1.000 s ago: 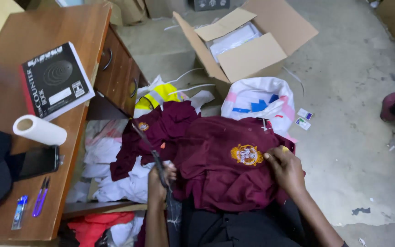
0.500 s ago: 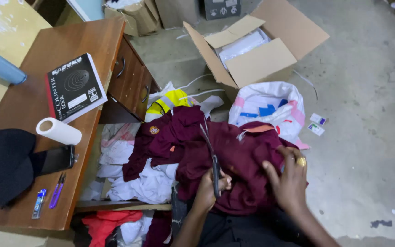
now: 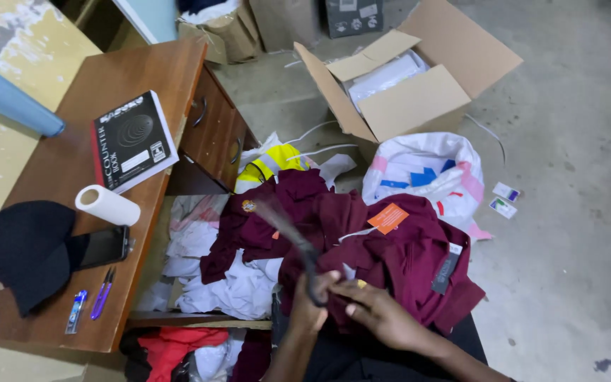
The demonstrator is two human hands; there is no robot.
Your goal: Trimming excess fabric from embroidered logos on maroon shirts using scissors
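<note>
A maroon garment (image 3: 397, 255) with an orange tag (image 3: 388, 218) and a grey label (image 3: 445, 269) lies bunched on my lap. My left hand (image 3: 311, 311) is closed around the lower end of a long, thin black object (image 3: 293, 239), which is motion-blurred and slants up to the left over the cloth. My right hand (image 3: 382, 316) lies just right of the left hand, its fingers pinching the maroon fabric. A second maroon piece with a small crest (image 3: 249, 206) spreads to the left.
A wooden desk (image 3: 143, 78) at left carries a black book (image 3: 132, 140), a paper roll (image 3: 107, 205), a black cap (image 3: 26, 247), a phone (image 3: 105, 246) and pens (image 3: 90, 301). White clothes (image 3: 238, 286) fill an open drawer. Beyond my lap are a cardboard box (image 3: 408, 102), a white bag (image 3: 426, 170) and a yellow vest (image 3: 274, 163).
The garment has been turned and bunched: its large crest is hidden and the orange tag shows. My hands have come together, and the black object has swung over the cloth.
</note>
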